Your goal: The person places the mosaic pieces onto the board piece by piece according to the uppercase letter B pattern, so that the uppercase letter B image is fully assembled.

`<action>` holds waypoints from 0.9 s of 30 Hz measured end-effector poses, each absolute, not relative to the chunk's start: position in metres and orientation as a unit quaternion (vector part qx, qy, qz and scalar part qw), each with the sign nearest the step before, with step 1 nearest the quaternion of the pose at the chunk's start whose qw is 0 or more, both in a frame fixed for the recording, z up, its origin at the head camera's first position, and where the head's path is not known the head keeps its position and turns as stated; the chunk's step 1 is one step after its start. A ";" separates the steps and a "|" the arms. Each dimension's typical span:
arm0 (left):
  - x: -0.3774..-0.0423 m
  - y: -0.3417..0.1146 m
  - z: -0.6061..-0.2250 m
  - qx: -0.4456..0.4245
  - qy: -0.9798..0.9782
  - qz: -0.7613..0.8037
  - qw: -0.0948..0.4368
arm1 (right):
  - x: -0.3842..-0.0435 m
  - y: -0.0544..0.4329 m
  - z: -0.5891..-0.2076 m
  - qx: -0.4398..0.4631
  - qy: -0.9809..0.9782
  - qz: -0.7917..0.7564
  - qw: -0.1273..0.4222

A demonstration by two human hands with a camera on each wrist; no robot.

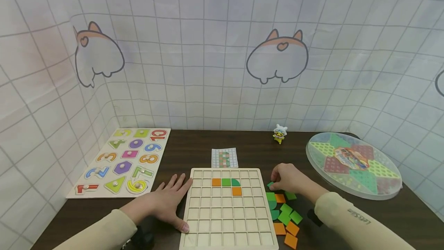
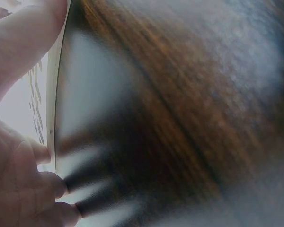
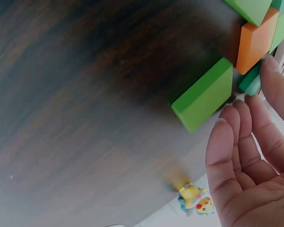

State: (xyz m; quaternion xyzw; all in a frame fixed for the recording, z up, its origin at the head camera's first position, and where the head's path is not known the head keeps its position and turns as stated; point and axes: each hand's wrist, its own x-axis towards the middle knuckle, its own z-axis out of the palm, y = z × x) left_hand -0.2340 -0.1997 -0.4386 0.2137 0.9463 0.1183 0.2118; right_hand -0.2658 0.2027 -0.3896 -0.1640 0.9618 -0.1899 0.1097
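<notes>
A wooden grid board (image 1: 222, 215) lies on the table with an orange tile (image 1: 216, 182), a light green tile (image 1: 226, 182) and a dark green rounded tile (image 1: 236, 182) in one row. Another orange tile (image 1: 237, 191) sits one row below. My left hand (image 1: 170, 200) lies spread along the board's left edge, its thumb on the rim. To the board's right, my right hand (image 1: 289, 178) pinches a dark green tile (image 3: 251, 80) between thumb and fingertips, just above the loose pile. A light green tile (image 3: 203, 97) lies close to those fingers.
Several loose green and orange tiles (image 1: 285, 219) lie along the board's right side. A printed pattern card (image 1: 224, 158) is behind the board. A number puzzle board (image 1: 118, 161) occupies the left, a round board game (image 1: 354, 165) the right, and a small figurine (image 1: 279, 133) the back.
</notes>
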 end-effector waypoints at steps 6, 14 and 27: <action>-0.234 -0.201 -0.439 0.218 0.945 0.123 0.212 | -0.263 0.200 -0.389 -0.174 0.957 -0.206 0.102; -0.234 -0.201 -0.440 0.220 0.945 0.123 0.208 | -0.260 0.201 -0.390 -0.174 0.944 -0.258 0.108; -0.235 -0.199 -0.440 0.213 0.947 0.117 0.211 | -0.249 0.186 -0.381 -0.161 0.924 -0.338 0.079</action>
